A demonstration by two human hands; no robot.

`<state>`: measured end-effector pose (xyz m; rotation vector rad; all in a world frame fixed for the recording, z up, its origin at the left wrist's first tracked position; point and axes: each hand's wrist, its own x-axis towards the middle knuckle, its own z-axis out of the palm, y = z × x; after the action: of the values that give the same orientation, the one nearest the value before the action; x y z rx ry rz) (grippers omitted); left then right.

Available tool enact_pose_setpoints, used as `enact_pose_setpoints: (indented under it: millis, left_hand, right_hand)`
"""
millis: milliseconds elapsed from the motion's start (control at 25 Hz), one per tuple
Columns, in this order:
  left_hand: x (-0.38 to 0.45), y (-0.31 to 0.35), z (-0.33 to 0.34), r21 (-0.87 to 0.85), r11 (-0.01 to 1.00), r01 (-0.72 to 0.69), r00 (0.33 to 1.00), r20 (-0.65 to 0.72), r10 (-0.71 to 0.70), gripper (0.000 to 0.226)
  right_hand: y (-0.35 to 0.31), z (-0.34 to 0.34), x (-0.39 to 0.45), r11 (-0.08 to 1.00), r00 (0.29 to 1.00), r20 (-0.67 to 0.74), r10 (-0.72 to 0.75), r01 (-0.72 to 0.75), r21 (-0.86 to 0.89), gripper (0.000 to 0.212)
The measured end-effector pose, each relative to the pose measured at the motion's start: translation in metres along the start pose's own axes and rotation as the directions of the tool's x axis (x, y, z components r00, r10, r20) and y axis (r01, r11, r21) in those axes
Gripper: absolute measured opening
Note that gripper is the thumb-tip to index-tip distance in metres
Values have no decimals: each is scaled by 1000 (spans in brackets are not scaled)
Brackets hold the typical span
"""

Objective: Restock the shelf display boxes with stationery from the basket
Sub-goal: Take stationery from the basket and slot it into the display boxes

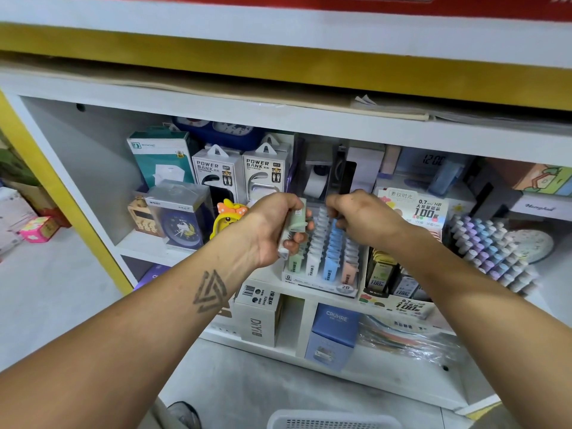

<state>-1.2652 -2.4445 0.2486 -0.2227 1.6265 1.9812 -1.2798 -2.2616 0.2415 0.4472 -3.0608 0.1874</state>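
The left hand [272,224] grasps a stack of pale green plastic lead cases [294,224] above the white cardboard display box [322,284] on the shelf; the right hand [360,212] pinches a case in its far rows; white plastic basket [332,421] sits near

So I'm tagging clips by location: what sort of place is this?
Most likely a stationery or variety shop. A white shelf holds boxed power banks, a display box of pastel lead cases and tiered markers. The left hand holds spare cases.
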Motion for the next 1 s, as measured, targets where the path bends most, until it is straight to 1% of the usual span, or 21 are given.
enact_pose_setpoints:
  millis: [200,360,440,600,720,880,1000]
  left_hand:
    - [1,-1,1,37,999,3,1000,-22,-3,19]
    - [1,-2,3,11,1000,-21,999,-28,22,18]
    - [1,-2,3,6,999,-35,999,-39,35,18]
    - [4,-3,0,29,997,-64,993,-95,67,16]
    - [7,-3,-3,51,994,-98,985,-141,104,14]
    - [8,-4,-4,40,994,-106,983,-145,111,15]
    - [11,-4,-5,36,993,-115,982,-144,119,15]
  right_hand:
    - [2,2,2,1000,1000,-7,-12,12,5,19]
    - [1,5,3,999,999,-46,-11,9,-53,25]
    - [1,6,3,998,998,-62,-10,6,-56,25]
    - [1,3,3,999,1000,-26,-12,11,-31,17]
    - [2,3,4,999,1000,-4,7,-7,-54,24]
    - [1,10,8,997,999,23,39,-37,-65,31]
    - [1,14,10,992,997,64,50,-42,-120,24]
